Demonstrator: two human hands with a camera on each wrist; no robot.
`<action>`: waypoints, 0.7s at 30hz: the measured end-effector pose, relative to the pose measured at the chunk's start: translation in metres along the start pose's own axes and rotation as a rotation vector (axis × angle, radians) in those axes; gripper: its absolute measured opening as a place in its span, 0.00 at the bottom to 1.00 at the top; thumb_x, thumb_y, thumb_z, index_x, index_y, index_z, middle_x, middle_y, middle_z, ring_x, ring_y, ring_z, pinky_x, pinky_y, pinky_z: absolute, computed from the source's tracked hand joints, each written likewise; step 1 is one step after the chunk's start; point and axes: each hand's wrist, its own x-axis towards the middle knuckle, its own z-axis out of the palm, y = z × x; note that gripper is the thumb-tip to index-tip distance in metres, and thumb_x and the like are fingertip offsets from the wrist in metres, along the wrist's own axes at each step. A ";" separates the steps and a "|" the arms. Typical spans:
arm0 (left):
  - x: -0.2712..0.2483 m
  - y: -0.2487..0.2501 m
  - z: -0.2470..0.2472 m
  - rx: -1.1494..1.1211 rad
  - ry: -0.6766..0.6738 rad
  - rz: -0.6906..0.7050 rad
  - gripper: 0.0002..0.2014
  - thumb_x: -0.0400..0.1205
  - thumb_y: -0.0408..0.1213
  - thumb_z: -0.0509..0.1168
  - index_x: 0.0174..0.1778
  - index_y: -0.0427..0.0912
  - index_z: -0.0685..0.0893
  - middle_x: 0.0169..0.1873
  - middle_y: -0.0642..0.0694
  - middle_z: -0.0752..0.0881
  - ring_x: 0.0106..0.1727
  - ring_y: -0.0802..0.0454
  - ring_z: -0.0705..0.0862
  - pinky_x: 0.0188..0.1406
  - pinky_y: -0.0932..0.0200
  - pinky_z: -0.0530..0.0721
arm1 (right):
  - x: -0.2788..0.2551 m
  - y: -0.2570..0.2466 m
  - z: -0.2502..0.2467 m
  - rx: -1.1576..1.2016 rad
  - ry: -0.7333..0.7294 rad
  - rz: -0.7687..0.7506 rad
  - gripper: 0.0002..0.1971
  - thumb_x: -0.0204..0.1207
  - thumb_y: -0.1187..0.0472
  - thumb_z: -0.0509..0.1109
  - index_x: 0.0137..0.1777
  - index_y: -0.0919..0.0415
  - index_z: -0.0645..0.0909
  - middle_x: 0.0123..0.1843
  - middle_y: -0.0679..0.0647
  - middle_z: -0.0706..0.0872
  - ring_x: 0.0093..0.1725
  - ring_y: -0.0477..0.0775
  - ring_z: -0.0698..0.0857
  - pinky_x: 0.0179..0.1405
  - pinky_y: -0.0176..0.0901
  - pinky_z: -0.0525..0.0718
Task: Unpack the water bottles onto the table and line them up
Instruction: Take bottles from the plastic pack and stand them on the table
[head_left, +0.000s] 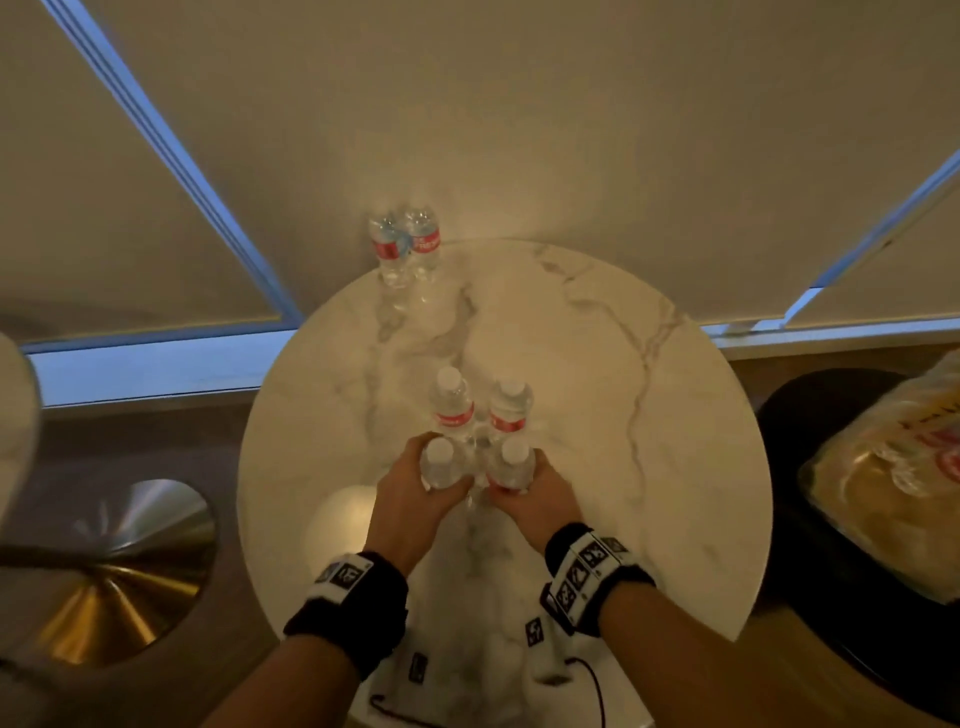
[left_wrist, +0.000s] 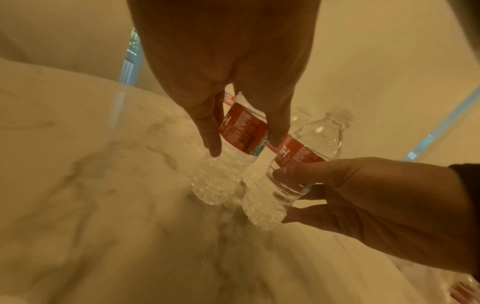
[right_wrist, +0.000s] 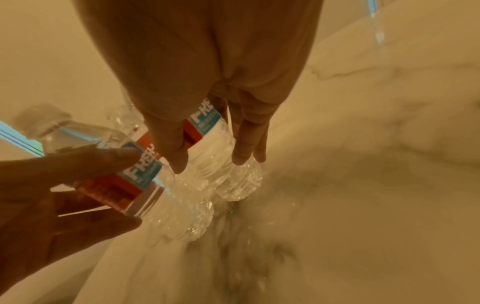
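Six clear water bottles with red labels stand on or near the round marble table (head_left: 649, 415). Two bottles (head_left: 405, 244) are at its far left edge. Another pair (head_left: 480, 410) stands upright in the middle. Just in front of that pair, my left hand (head_left: 418, 470) grips one bottle (head_left: 440, 465) and my right hand (head_left: 543, 475) grips another bottle (head_left: 511, 465), side by side. In the left wrist view my left hand (left_wrist: 245, 147) curls round the labelled bottle (left_wrist: 241, 131). In the right wrist view my right hand (right_wrist: 213, 161) does the same on its bottle (right_wrist: 207, 127). Both bases are at or just above the marble.
A crumpled plastic pack wrap (head_left: 883, 493) lies on a dark seat at the right. A brass-coloured round base (head_left: 119, 571) sits low on the left. White gear with a black cable (head_left: 550, 660) lies at the table's near edge. Window blinds rise behind the table.
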 end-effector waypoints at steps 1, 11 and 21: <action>0.005 -0.001 -0.003 -0.011 -0.002 -0.002 0.26 0.70 0.47 0.81 0.63 0.57 0.80 0.53 0.60 0.89 0.53 0.69 0.86 0.49 0.69 0.82 | 0.004 -0.003 0.006 -0.017 0.007 0.007 0.29 0.65 0.55 0.82 0.65 0.52 0.77 0.58 0.52 0.88 0.57 0.58 0.86 0.50 0.41 0.79; 0.011 -0.013 -0.005 0.268 -0.118 -0.120 0.41 0.69 0.44 0.81 0.76 0.43 0.70 0.61 0.42 0.88 0.60 0.40 0.87 0.55 0.51 0.84 | -0.006 0.007 -0.008 -0.240 -0.048 0.046 0.43 0.63 0.47 0.83 0.76 0.50 0.66 0.69 0.54 0.82 0.64 0.59 0.84 0.62 0.54 0.83; -0.048 0.005 0.068 0.720 -0.610 -0.149 0.13 0.73 0.53 0.73 0.45 0.49 0.85 0.45 0.51 0.88 0.49 0.50 0.87 0.51 0.55 0.85 | -0.064 0.095 -0.165 -0.205 0.228 0.164 0.16 0.74 0.41 0.72 0.53 0.50 0.76 0.41 0.48 0.86 0.38 0.48 0.85 0.36 0.41 0.80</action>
